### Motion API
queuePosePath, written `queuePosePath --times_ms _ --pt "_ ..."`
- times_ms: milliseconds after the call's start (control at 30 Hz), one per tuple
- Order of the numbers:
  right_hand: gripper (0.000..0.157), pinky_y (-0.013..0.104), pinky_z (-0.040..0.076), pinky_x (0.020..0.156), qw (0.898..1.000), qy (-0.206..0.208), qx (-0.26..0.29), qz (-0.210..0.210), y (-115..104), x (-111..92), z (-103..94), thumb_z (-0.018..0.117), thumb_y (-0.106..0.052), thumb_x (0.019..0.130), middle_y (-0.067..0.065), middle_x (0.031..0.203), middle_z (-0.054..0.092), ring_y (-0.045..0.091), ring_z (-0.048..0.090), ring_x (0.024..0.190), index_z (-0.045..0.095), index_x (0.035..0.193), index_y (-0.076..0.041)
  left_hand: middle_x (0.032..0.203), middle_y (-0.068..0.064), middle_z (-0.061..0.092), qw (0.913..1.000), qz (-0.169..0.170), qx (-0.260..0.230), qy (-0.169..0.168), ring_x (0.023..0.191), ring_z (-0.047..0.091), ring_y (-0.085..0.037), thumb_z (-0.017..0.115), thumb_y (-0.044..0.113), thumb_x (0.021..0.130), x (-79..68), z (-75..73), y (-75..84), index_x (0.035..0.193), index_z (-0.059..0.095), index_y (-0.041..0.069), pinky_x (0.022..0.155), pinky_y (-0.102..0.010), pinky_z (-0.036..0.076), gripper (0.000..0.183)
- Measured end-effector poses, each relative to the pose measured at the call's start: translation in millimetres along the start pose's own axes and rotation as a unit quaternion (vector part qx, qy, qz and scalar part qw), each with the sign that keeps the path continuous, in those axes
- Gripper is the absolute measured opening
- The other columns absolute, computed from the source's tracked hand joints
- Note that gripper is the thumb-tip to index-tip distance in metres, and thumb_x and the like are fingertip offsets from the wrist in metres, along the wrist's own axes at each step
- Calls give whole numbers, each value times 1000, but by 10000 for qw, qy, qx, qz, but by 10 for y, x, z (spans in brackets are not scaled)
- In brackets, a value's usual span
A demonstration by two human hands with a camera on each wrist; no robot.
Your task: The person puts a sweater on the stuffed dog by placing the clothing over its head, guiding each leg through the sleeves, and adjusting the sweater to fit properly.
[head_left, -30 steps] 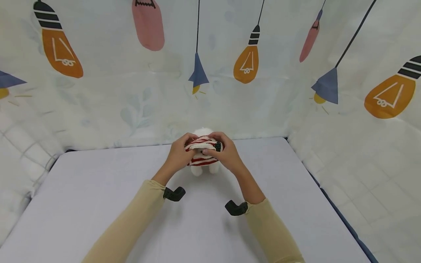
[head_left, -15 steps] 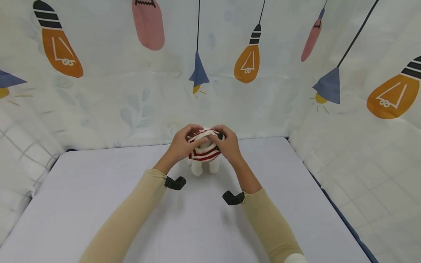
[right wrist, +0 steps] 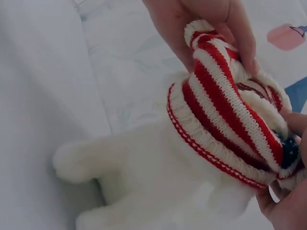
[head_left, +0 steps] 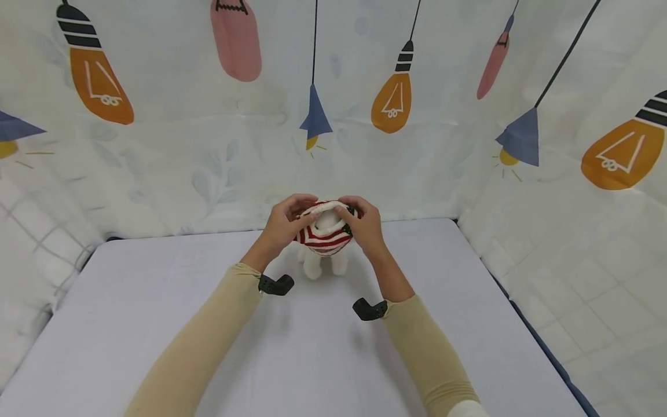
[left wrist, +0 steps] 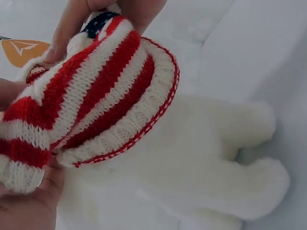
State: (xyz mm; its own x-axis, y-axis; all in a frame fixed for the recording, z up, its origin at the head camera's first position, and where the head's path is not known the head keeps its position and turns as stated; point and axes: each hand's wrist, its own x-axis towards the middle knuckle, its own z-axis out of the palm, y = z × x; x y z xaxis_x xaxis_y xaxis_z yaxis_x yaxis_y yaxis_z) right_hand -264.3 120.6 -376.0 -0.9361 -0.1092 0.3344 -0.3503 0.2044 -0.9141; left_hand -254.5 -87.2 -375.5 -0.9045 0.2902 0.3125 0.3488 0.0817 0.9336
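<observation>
A white plush toy (head_left: 312, 265) stands on its legs near the table's back edge. Around its upper part sits a knitted sweater (head_left: 324, 243), red and white striped with a dark blue patch. My left hand (head_left: 283, 225) pinches the sweater's upper edge on the left, the thumb on the near side. On the other side my right hand (head_left: 367, 227) grips the same edge beside the dark patch. White fur shows in the opening between my thumbs. In the left wrist view the ribbed hem hangs over the plush toy's body (left wrist: 187, 148), the lower body and legs bare.
A table with a white cover (head_left: 156, 301) lies under the toy. Close behind it rises a pale curtain (head_left: 250, 156) printed with lamps and bulbs. Black wrist cameras (head_left: 276, 285) stick out at both sleeves.
Both hands have moved up slightly, raising the sweater's edge. Its opening now faces more toward me and shows more white fur. The toy's feet stay in place.
</observation>
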Motion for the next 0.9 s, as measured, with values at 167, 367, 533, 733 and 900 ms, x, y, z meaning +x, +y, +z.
queuePosePath --times_ms 167,367,533,733,900 --pt "29 25 49 75 9987 426 -268 56 3 5 51 71 -33 88 6 110 68 15 60 87 71 108 -13 123 -9 62 9948 -9 943 395 112 58 -21 64 18 93 17 29 12 125 59 10 88 -32 50 33" --pt "29 31 53 71 9913 631 -1151 -1 4 2 128 68 -38 89 3 110 70 18 64 84 73 106 -16 118 -15 58 9612 -13 2686 621 107 57 -30 61 21 94 66 113 48 118 62 5 90 -45 49 28" --pt "25 37 54 75 9850 608 -1615 92 33 0 164 67 -36 91 5 105 70 20 64 88 72 105 -15 112 -19 62 9394 -179 3387 493 97 61 -31 52 16 98 101 131 61 112 58 1 81 -44 51 21" --pt "21 39 53 81 9761 436 -2121 207 95 -4 226 65 -30 93 5 102 71 21 64 96 71 105 -14 116 -16 65 9464 -778 3085 556 102 62 -30 49 15 98 91 46 -116 116 58 5 87 -45 51 22" --pt "20 42 53 87 9719 300 -2263 569 147 -7 252 63 -26 94 8 106 70 24 64 101 70 107 -12 121 -16 63 9496 -1066 2902 518 111 59 -32 48 16 98 62 8 -228 118 59 5 94 -49 48 25"
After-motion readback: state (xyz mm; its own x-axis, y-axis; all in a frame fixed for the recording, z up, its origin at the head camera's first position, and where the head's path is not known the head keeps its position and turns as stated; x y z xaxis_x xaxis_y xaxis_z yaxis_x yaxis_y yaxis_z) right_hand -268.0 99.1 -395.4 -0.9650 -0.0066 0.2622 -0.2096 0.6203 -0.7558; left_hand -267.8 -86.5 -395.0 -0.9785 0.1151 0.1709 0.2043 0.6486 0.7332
